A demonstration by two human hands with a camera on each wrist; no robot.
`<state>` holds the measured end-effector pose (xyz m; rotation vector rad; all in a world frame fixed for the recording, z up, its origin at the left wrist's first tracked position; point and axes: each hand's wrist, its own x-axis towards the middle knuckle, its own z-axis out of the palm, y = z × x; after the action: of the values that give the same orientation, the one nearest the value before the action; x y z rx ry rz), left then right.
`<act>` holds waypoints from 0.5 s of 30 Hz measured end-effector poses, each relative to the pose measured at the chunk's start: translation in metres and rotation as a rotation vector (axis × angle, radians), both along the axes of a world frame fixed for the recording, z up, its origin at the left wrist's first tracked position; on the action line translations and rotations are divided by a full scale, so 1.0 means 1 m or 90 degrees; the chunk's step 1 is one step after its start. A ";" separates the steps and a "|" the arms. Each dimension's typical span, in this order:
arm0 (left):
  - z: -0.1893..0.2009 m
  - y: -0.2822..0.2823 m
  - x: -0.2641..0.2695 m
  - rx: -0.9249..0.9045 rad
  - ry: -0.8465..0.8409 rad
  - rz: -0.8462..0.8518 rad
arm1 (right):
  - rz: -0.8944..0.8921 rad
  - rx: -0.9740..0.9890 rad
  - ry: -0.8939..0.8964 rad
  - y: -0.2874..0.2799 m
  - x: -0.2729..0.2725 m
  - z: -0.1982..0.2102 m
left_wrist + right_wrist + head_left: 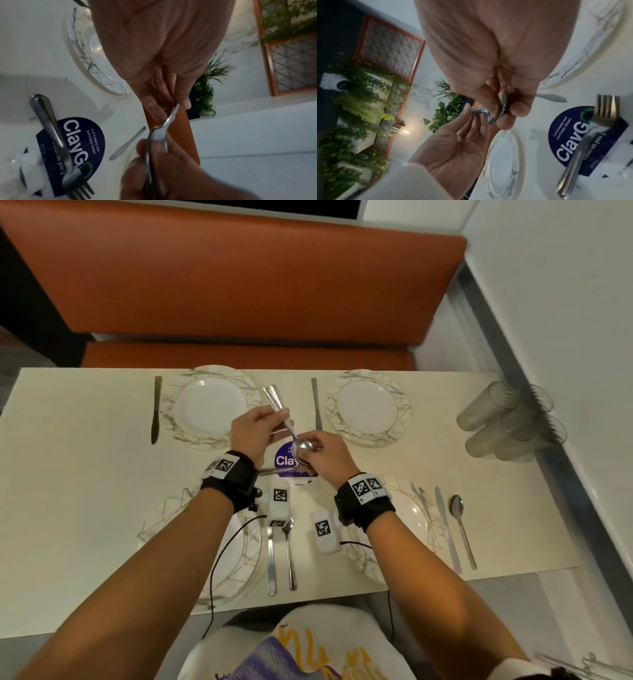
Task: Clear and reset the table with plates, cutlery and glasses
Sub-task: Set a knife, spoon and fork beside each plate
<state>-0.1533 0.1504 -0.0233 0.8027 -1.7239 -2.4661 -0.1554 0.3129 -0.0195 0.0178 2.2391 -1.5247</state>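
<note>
Above the table's middle both hands hold a pair of steel spoons (279,409). My left hand (263,428) grips the handles, which stick out toward the bench. My right hand (313,448) pinches the bowls (502,106) between thumb and fingers. In the left wrist view my left fingers (184,102) pinch a handle (169,118). Four marbled plates are laid out: far left (209,405), far right (368,405), near left (239,563), near right (414,518). A fork (49,124) lies across a round blue sign (82,142).
A dark knife (156,412) lies left of the far left plate, and another knife (317,405) lies between the far plates. A knife (271,559) with a spoon (290,553), and another knife (447,529) with a spoon (462,529), flank the near right plate. Several glasses (507,422) lie stacked at the right edge. An orange bench (239,285) stands beyond.
</note>
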 end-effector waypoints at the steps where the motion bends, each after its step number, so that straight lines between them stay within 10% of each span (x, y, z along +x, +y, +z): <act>1: -0.003 0.003 0.002 -0.015 0.006 -0.030 | -0.016 -0.004 -0.005 -0.002 -0.001 0.000; 15: -0.022 0.023 -0.021 -0.108 -0.037 -0.078 | 0.022 0.133 0.161 0.016 -0.038 -0.012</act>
<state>-0.1747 0.1730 -0.0455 0.7803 -2.0276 -2.3492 -0.1931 0.3286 -0.0315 -0.1589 2.5753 -1.3325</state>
